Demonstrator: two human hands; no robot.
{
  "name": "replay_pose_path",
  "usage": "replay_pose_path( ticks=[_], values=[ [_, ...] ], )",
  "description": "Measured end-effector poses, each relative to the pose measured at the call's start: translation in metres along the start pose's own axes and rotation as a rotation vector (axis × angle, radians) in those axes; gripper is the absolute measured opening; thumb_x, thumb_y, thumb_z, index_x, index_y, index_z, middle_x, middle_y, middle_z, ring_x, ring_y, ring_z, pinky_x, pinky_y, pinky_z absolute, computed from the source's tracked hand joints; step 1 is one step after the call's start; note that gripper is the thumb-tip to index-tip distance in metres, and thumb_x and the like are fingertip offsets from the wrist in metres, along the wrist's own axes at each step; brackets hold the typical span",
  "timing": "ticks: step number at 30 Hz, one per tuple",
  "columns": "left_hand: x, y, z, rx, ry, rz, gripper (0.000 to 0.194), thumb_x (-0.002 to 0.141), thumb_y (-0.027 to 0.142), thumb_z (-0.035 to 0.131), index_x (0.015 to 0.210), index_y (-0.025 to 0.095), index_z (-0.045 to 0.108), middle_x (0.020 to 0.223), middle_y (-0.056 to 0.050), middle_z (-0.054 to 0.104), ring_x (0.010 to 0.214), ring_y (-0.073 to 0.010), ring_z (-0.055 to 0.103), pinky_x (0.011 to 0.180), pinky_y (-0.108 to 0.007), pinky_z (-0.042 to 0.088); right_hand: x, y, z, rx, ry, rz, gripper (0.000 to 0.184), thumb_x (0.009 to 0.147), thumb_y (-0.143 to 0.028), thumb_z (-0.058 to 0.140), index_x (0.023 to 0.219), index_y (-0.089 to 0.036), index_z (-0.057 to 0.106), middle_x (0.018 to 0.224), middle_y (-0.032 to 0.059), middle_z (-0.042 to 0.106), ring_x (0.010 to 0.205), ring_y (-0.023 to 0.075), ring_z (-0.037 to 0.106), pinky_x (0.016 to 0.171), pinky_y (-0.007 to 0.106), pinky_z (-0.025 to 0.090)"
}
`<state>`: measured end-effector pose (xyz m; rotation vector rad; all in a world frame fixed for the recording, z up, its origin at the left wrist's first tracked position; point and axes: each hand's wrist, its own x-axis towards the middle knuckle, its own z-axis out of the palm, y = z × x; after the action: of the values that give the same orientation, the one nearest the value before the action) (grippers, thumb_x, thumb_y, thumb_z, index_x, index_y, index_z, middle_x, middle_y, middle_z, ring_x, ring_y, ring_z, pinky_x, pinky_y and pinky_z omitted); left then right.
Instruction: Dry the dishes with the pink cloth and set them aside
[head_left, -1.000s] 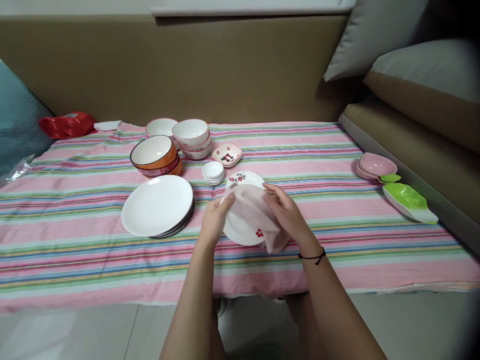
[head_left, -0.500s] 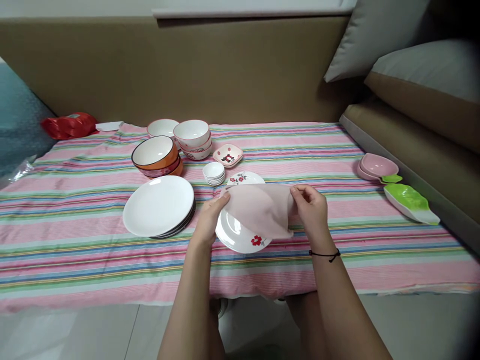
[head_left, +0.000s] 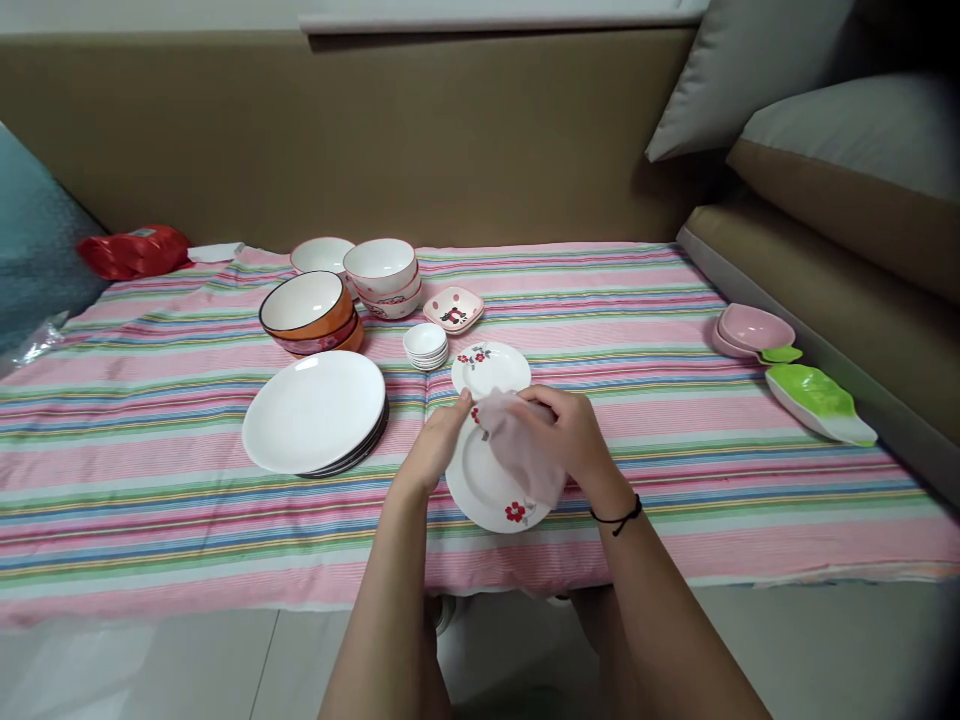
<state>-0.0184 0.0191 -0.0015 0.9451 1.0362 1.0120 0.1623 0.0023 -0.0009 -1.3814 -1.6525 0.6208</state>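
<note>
My left hand (head_left: 435, 440) is closed on the upper left rim of a round white plate (head_left: 480, 490) with red flowers; its fingers under the rim are hidden. A thin, pale pink cloth (head_left: 529, 455) is bunched in my right hand (head_left: 570, 430) and hangs over the plate's right side, slightly blurred. Just beyond lies another white flowered plate (head_left: 491, 372), partly covered by my hands and the cloth. A stack of small white dishes (head_left: 426, 345) sits beyond my left hand.
To the left are stacked white plates (head_left: 315, 410), orange bowls (head_left: 307, 305) and white bowls (head_left: 382, 275). A square patterned dish (head_left: 454, 310) lies behind. Pink dishes (head_left: 754, 330) and a green leaf-shaped dish (head_left: 817, 400) rest at right on the striped cloth (head_left: 675, 400).
The cloth, stretched between both hands before, is now gathered in my right hand, which has moved left over the plate. The near plate has shifted slightly toward me, uncovering more of the far plate.
</note>
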Motion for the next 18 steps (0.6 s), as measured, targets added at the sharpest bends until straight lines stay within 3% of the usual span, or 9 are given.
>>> replay_pose_path(
  ticks=[2,4,8,10,14,16,18],
  values=[
    [0.001,0.001,-0.001,0.019,-0.030,-0.035,0.045,0.077,0.057,0.058,0.080,0.014,0.072,0.070,-0.006,0.070,0.060,-0.0198,0.061,0.056,-0.028,0.046,-0.001,0.004,-0.003,-0.025,0.052,0.084,0.030,0.087,-0.041,0.053,0.073,-0.018,0.065,0.068,0.0010,0.065,0.062,0.0158,0.057,0.057,0.027,0.039],
    [0.001,0.002,-0.003,0.006,-0.033,-0.049,0.047,0.078,0.059,0.056,0.083,0.014,0.071,0.073,-0.006,0.071,0.061,-0.0185,0.061,0.058,-0.028,0.046,-0.001,0.006,-0.007,-0.007,0.098,0.102,0.025,0.087,-0.039,0.053,0.081,-0.019,0.067,0.076,0.0018,0.067,0.069,0.0166,0.060,0.060,0.027,0.042],
    [0.001,0.006,-0.003,0.010,-0.020,-0.058,0.038,0.073,0.052,0.066,0.075,0.014,0.068,0.068,-0.002,0.068,0.056,-0.0138,0.057,0.052,-0.023,0.041,0.000,0.003,-0.007,0.043,0.152,-0.061,0.021,0.083,-0.031,0.060,0.100,-0.020,0.066,0.106,0.0047,0.066,0.099,0.0194,0.060,0.085,0.029,0.045],
    [0.000,0.006,-0.002,0.046,-0.069,-0.065,0.037,0.073,0.051,0.066,0.072,0.014,0.067,0.067,-0.002,0.067,0.055,-0.0127,0.055,0.051,-0.022,0.039,0.000,0.000,-0.003,0.057,0.114,-0.074,0.017,0.083,-0.029,0.060,0.094,-0.020,0.067,0.100,0.0042,0.067,0.094,0.0184,0.061,0.082,0.028,0.046],
    [-0.002,0.005,0.000,0.123,-0.170,-0.075,0.037,0.076,0.049,0.064,0.069,0.013,0.068,0.066,-0.003,0.067,0.055,-0.0131,0.056,0.051,-0.023,0.039,-0.001,-0.007,0.004,0.115,0.030,0.049,0.018,0.082,-0.035,0.061,0.080,-0.018,0.066,0.078,0.0016,0.068,0.073,0.0153,0.061,0.065,0.025,0.043],
    [-0.002,0.004,-0.001,0.090,-0.153,-0.076,0.036,0.075,0.049,0.065,0.069,0.013,0.068,0.067,-0.003,0.067,0.055,-0.0136,0.057,0.052,-0.023,0.040,-0.001,-0.008,0.005,0.157,0.042,0.116,0.023,0.081,-0.039,0.062,0.075,-0.017,0.065,0.073,0.0014,0.066,0.069,0.0149,0.058,0.062,0.025,0.042],
    [-0.002,0.004,-0.001,0.005,-0.050,-0.052,0.035,0.074,0.048,0.066,0.072,0.013,0.069,0.069,-0.004,0.069,0.057,-0.0148,0.059,0.054,-0.024,0.043,-0.001,-0.007,0.004,0.210,0.078,0.199,0.026,0.080,-0.042,0.062,0.075,-0.017,0.066,0.075,0.0021,0.066,0.070,0.0153,0.057,0.061,0.025,0.041]
  ],
)
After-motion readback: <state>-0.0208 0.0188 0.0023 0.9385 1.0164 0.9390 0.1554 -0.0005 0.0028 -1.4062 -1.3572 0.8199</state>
